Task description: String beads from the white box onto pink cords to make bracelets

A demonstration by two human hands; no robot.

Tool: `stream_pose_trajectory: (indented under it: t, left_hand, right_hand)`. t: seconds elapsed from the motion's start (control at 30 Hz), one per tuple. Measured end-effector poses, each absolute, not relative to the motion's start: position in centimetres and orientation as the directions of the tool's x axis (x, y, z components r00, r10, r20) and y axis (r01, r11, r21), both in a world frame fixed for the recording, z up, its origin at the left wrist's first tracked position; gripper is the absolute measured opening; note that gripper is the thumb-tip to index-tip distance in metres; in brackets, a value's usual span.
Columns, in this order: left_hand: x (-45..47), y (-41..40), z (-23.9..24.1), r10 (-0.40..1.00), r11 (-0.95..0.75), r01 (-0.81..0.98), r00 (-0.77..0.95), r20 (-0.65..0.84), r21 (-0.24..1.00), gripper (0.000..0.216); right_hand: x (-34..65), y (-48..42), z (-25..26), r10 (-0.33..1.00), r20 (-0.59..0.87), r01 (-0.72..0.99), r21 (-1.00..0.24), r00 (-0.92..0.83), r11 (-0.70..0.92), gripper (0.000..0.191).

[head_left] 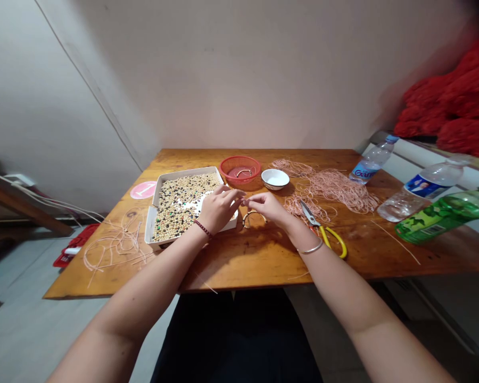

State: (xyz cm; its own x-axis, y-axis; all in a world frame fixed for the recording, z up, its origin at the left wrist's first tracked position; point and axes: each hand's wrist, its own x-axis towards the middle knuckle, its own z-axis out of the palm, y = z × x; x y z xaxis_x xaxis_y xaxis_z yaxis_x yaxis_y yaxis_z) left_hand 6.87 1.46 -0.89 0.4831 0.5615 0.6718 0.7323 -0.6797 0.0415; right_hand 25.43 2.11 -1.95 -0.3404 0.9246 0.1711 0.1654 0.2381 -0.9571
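Note:
My left hand (219, 206) and my right hand (270, 207) meet over the middle of the table, fingertips pinched together and nearly touching. Just below them a beaded string (259, 214), with light and dark beads, curves in a loop. Its ends run up to my fingers, and the thin cord between the fingertips is too small to make out. Left of it, partly under my left hand, lies a shallow white box (148, 226) of many small loose beads (175, 202), mostly cream and black.
Behind my hands stand a red plastic basket (222, 173) with a beaded piece inside and a white bowl (275, 184). Yellow-handled scissors (323, 234) and pink cord bundles (339, 189) lie right, beside several bottles (423, 189). Loose cord (120, 244) lies left, near a pink round card (142, 190).

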Motion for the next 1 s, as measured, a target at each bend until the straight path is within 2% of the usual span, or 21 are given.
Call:
stream_pose_trajectory:
  t: [0.1, 0.2, 0.27, 0.37, 0.47, 0.63, 0.83, 1.0]
  left_hand:
    - [7.0, 1.3, -0.6, 0.608, -0.632, 0.766, 0.397, 0.687, 0.118, 0.020]
    - [7.1, 1.2, -0.3, 0.666, -0.559, 0.794, 0.258, 0.700, 0.239, 0.024]
    - [7.1, 1.2, -0.4, 0.688, -0.578, 0.770, 0.282, 0.669, 0.269, 0.024]
    - [7.1, 1.4, -0.7, 0.658, -0.655, 0.727, 0.414, 0.629, 0.206, 0.024]
    - [7.2, 1.4, -1.1, 0.640, -0.672, 0.727, 0.471, 0.607, 0.145, 0.024]
    - [7.2, 1.2, -1.0, 0.654, -0.647, 0.756, 0.482, 0.584, 0.102, 0.025]
    - [7.2, 0.9, -0.6, 0.620, -0.608, 0.786, 0.382, 0.685, 0.113, 0.025]
    - [7.5, 0.2, -0.4, 0.514, -0.729, 0.683, 0.513, 0.688, 0.035, 0.020]
  right_hand:
    - [25.5, 2.1, -2.0, 0.928, 0.154, 0.173, -0.959, -0.340, 0.223, 0.030]
    - [25.4, 2.1, -1.8, 0.959, 0.131, 0.164, -0.971, -0.252, 0.176, 0.030]
    - [25.4, 2.0, -1.6, 0.972, 0.109, 0.132, -0.981, -0.207, 0.139, 0.030]
    - [25.4, 1.9, -1.3, 0.969, 0.084, 0.085, -0.991, -0.231, 0.107, 0.031]
    - [25.5, 1.8, -1.3, 0.958, 0.085, 0.077, -0.991, -0.274, 0.110, 0.031]
    - [25.4, 1.9, -1.5, 0.970, 0.028, 0.113, -0.992, -0.240, 0.057, 0.035]
    - [25.6, 2.4, -1.5, 0.992, -0.013, 0.014, -1.000, -0.129, -0.011, 0.033]
    - [25.3, 2.4, -1.6, 0.990, 0.024, -0.048, -0.999, -0.138, 0.017, 0.030]
